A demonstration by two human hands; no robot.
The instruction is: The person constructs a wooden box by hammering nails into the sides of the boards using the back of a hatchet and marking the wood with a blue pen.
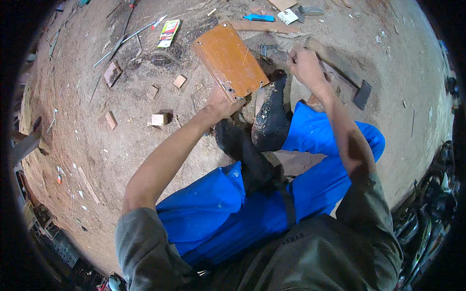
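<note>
A varnished orange-brown wooden board [231, 58] is propped in front of my feet, with small holes or nail heads near its corners. My left hand [223, 103] grips its lower edge, the thumb showing at the corner and the other fingers hidden underneath. My right hand [307, 67] is closed to the right of the board, beside a small pile of nails [272, 50]. Whatever its fingertips pinch, if anything, is too small to make out. Just right of that hand lies a wooden-handled tool with a dark metal head [362, 94], resembling a hammer.
Several small wood blocks [159, 120] lie on the dusty ground at left. Beyond the board are a green-and-white packet [168, 33], a blue marker [259, 18] and a wooden strip [264, 26]. My dark-covered feet [271, 121] sit close below the board. A dark heap [427, 213] stands at lower right.
</note>
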